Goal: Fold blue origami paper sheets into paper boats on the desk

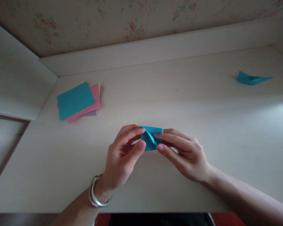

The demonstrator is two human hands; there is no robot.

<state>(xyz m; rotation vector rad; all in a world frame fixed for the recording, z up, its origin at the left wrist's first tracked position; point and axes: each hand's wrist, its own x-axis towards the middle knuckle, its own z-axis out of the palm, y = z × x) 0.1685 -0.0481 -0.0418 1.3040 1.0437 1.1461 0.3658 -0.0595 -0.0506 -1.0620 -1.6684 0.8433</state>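
Between my two hands is a small folded piece of blue paper point(152, 130), held over the front middle of the white table. A diagonal fold or flap stands up across its centre. My left hand point(124, 150) pinches its left edge between thumb and fingers; silver bangles circle that wrist. On the other side, my right hand point(186, 150) grips the right edge, with the thumb low and a fingertip touching the inner fold. My fingers cover parts of both side edges.
A stack of coloured paper sheets point(75, 101), blue on top with pink, yellow and purple below, lies at the left on the white table point(179, 103). Far right rests a folded blue paper boat-like shape point(252, 79). A raised white ledge point(155, 47) borders the back, below floral wallpaper.
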